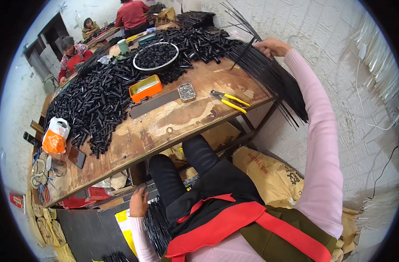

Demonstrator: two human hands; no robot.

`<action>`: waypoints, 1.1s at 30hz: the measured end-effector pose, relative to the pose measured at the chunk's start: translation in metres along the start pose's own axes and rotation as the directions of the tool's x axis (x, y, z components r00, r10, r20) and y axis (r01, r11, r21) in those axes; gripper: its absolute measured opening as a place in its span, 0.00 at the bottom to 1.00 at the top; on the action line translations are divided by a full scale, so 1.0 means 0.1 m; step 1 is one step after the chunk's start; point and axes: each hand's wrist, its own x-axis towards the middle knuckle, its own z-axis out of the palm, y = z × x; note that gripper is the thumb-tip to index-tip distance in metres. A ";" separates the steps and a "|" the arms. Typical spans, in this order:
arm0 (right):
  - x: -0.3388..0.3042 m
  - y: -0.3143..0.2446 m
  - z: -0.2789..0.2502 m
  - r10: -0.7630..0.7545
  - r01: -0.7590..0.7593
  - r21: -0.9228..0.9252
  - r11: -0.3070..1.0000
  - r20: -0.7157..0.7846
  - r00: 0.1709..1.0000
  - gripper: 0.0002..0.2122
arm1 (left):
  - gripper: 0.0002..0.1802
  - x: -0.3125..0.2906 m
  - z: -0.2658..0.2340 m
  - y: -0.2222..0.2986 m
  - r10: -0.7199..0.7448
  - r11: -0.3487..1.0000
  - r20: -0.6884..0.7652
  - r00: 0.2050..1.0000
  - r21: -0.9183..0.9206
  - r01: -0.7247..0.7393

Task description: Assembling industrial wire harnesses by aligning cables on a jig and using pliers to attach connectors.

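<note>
Currently, my right hand [272,46] is pinching thin black rods [275,76]; most are lying ungrasped; left hand [139,203] is showing indeterminable closure.

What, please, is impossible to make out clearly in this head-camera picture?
Number of black rods at the right grip: head view, the rods overlap.
Palm of the left grip: head view, hidden by the hand's back.
Contents of the white-and-orange bag: head view, hidden by the bag itself.

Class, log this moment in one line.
right hand: at black rods | left hand: beside black strips | yellow-handled pliers: on table
</note>
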 end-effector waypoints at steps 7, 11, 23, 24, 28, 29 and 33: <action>-0.25 -0.65 0.69 -0.269 0.249 0.573 0.781 -0.051 0.962 0.12 | 0.16 0.55 -0.64 1.76 0.519 0.816 0.034 0.854 -0.319 -0.483; -0.51 -1.04 1.36 -0.389 0.221 0.824 0.521 -0.001 0.921 0.15 | 0.14 0.71 -1.08 2.32 0.520 0.697 -0.086 0.850 -0.532 -0.480; -2.15 -1.52 2.92 -0.577 -0.109 0.723 0.683 0.625 0.526 0.18 | 0.15 0.58 -1.25 2.25 0.014 0.160 -0.052 0.999 -0.986 -0.054; -2.12 -1.50 2.71 -0.525 0.118 0.528 0.841 0.745 0.411 0.20 | 0.15 0.50 -1.26 2.13 -0.020 0.212 -0.097 0.995 -0.973 -0.091; -1.41 -1.62 2.65 -0.625 0.382 0.496 0.780 0.574 0.530 0.22 | 0.18 0.37 -1.31 1.96 -0.046 0.337 -0.145 0.988 -0.934 -0.122; -1.20 -1.65 2.76 -0.766 0.407 0.668 0.624 0.418 0.488 0.23 | 0.18 0.35 -1.26 1.94 -0.057 0.337 -0.130 0.990 -0.936 -0.104; -1.11 -2.06 3.19 -0.650 0.136 0.827 0.545 0.315 0.692 0.23 | 0.18 0.29 -1.03 1.93 -0.067 0.462 -0.245 0.967 -0.867 -0.188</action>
